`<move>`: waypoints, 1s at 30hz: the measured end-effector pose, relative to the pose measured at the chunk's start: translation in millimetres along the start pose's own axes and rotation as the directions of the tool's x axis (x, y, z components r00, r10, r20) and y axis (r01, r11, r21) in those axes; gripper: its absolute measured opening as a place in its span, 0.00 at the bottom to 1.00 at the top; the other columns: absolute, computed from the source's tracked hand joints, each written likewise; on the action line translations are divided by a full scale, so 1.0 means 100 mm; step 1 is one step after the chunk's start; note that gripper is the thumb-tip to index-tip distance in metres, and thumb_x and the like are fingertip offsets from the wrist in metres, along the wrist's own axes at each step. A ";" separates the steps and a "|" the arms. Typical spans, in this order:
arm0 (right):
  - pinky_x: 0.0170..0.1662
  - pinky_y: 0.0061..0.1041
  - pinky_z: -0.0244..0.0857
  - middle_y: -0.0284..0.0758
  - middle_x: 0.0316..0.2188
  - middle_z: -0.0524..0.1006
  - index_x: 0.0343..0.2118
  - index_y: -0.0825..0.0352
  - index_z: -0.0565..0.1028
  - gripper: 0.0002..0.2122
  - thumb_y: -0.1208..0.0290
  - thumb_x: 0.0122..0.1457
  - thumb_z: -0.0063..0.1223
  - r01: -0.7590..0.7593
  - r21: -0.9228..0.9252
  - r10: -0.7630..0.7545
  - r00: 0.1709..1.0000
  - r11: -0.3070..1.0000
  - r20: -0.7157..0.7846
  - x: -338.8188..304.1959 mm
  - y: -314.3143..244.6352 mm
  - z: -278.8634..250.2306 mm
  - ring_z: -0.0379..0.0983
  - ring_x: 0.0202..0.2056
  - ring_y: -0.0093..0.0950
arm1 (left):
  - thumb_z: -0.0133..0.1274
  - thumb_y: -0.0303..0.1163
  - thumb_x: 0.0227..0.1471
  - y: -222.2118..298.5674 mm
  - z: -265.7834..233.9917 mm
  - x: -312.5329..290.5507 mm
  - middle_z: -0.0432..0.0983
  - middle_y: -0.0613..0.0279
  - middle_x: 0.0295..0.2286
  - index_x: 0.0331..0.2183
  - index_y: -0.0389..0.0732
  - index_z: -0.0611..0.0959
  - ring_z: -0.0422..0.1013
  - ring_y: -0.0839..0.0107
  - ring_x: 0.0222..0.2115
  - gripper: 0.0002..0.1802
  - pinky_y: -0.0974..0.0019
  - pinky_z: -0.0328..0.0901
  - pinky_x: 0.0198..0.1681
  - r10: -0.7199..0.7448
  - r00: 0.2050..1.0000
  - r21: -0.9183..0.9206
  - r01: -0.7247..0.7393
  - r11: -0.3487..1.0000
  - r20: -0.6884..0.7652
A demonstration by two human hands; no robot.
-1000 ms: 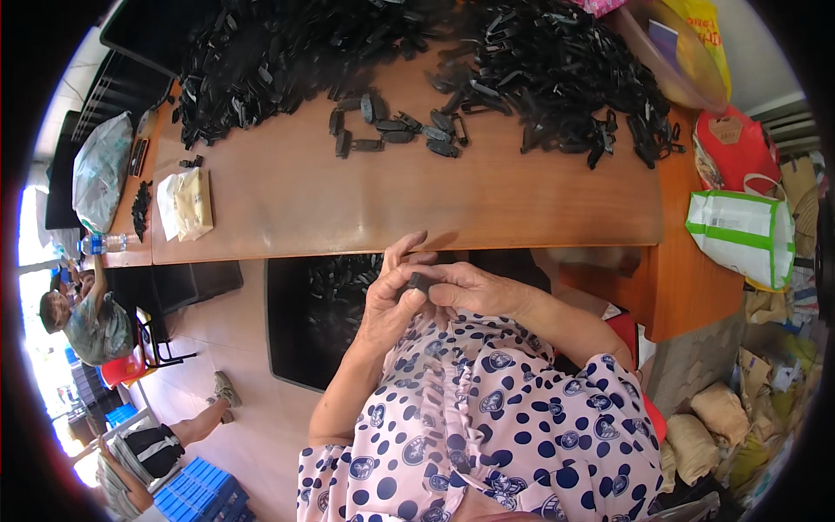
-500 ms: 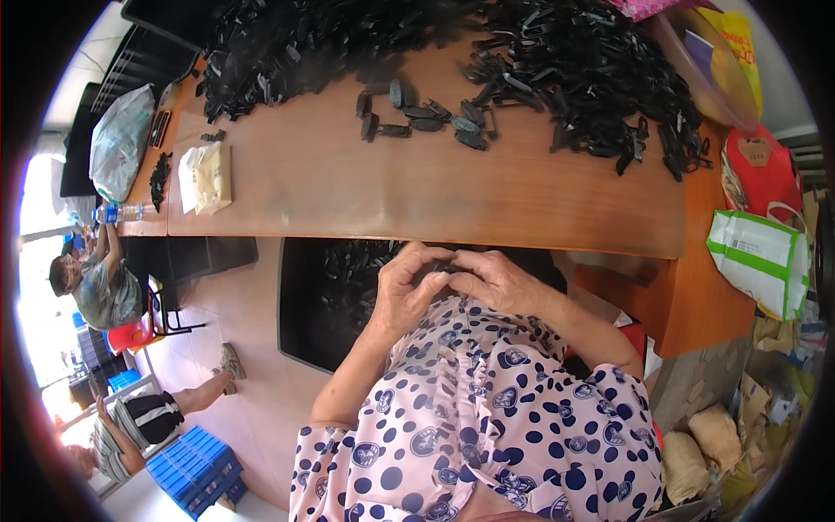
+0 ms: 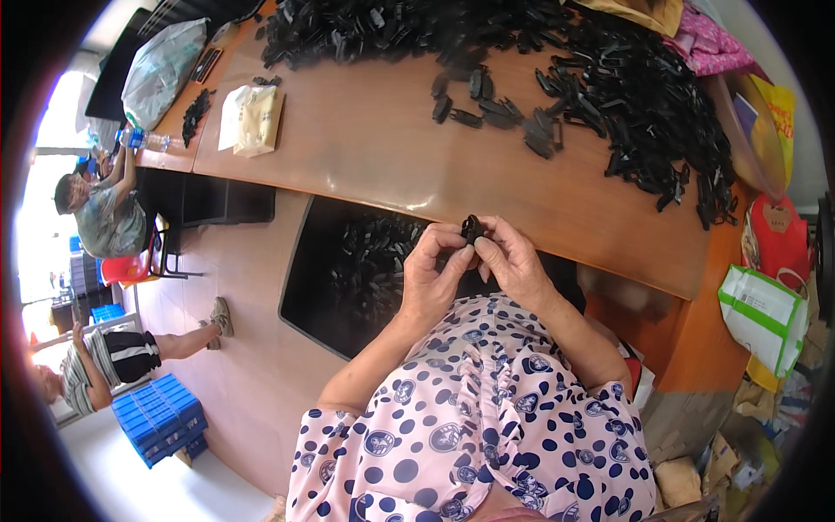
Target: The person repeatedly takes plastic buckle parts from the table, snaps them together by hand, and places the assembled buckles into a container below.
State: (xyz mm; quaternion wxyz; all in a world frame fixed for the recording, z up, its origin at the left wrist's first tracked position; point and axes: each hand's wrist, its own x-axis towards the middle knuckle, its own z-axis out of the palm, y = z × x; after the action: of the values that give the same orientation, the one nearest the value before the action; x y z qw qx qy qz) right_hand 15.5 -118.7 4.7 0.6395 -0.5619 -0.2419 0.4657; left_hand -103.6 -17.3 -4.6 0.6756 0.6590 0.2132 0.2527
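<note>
A small black plastic part (image 3: 471, 229) is pinched upright between my two hands, just off the table's front edge. My left hand (image 3: 432, 267) grips it from the left with thumb and fingers. From the other side my right hand (image 3: 511, 259) closes on it too. Below the edge, beside my left forearm, is a black tray (image 3: 304, 291) with many similar black parts inside. A few loose black parts (image 3: 496, 109) lie on the wooden table (image 3: 365, 139) ahead of my hands.
Large heaps of black parts (image 3: 661, 122) cover the table's far side and right. At left are a paper packet (image 3: 257, 119), a clear plastic bag (image 3: 165, 74) and a water bottle (image 3: 143, 139). Bags (image 3: 761, 317) hang at right. Two people and blue crates (image 3: 156, 413) are at left.
My hands have risen slightly and tilted, so the black part between them now shows clearly. The whole view has shifted and turned a little.
</note>
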 end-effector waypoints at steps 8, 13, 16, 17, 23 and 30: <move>0.28 0.14 0.64 0.30 0.29 0.73 0.43 0.71 0.71 0.10 0.74 0.62 0.45 -0.039 -0.021 0.041 0.996 0.999 0.083 -0.01 0.15 0.09 0.69 0.25 0.14 | 0.59 0.28 0.49 0.05 -0.26 0.07 0.69 0.61 0.37 0.45 0.37 0.76 0.66 0.76 0.29 0.20 0.74 0.65 0.34 0.034 0.996 0.127 -0.045 0.991 0.088; 0.30 0.16 0.67 0.31 0.27 0.73 0.42 0.71 0.72 0.09 0.73 0.62 0.46 -0.177 0.084 0.164 0.977 0.981 0.136 -0.04 0.22 0.07 0.71 0.27 0.16 | 0.59 0.29 0.48 0.04 -0.33 0.07 0.70 0.63 0.38 0.42 0.38 0.79 0.67 0.75 0.33 0.17 0.73 0.64 0.36 0.038 0.979 0.083 -0.056 0.995 0.198; 0.30 0.18 0.67 0.32 0.28 0.73 0.41 0.72 0.72 0.10 0.74 0.59 0.51 -0.209 0.100 0.188 0.964 0.973 0.191 -0.05 0.16 0.12 0.71 0.27 0.18 | 0.60 0.41 0.49 -0.01 -0.35 0.03 0.72 0.63 0.37 0.39 0.38 0.80 0.67 0.71 0.39 0.19 0.70 0.62 0.43 -0.107 0.974 -0.018 0.112 0.994 0.200; 0.30 0.18 0.67 0.32 0.28 0.73 0.41 0.72 0.72 0.10 0.74 0.59 0.51 -0.214 0.100 0.192 0.962 0.972 0.192 -0.06 0.20 0.12 0.71 0.27 0.18 | 0.60 0.41 0.49 -0.03 -0.37 0.03 0.72 0.63 0.37 0.39 0.38 0.80 0.67 0.71 0.39 0.19 0.70 0.62 0.43 -0.110 0.974 -0.019 0.116 0.993 0.198; 0.34 0.22 0.66 0.33 0.30 0.71 0.40 0.74 0.71 0.12 0.75 0.53 0.56 -0.072 -0.137 0.092 0.985 0.988 0.146 -0.10 0.24 0.22 0.71 0.30 0.23 | 0.59 0.27 0.47 -0.07 -0.35 -0.07 0.73 0.63 0.34 0.36 0.36 0.80 0.68 0.75 0.36 0.11 0.71 0.64 0.40 -0.106 0.984 -0.010 0.109 0.994 0.145; 0.34 0.20 0.69 0.34 0.35 0.69 0.46 0.74 0.68 0.17 0.79 0.54 0.55 -0.034 -0.220 0.067 0.987 0.975 0.145 -0.09 0.42 0.21 0.71 0.32 0.22 | 0.56 0.29 0.50 0.00 -0.34 -0.11 0.74 0.65 0.34 0.36 0.36 0.80 0.68 0.77 0.35 0.10 0.72 0.63 0.41 -0.221 0.975 0.011 0.220 0.975 0.039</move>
State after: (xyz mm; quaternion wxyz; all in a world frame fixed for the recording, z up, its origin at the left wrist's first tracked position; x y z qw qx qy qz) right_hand -19.8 -119.2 -27.8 0.5420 -0.5972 -0.3245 0.4942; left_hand -133.3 2.5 -6.9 0.7016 0.6382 0.2722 0.1622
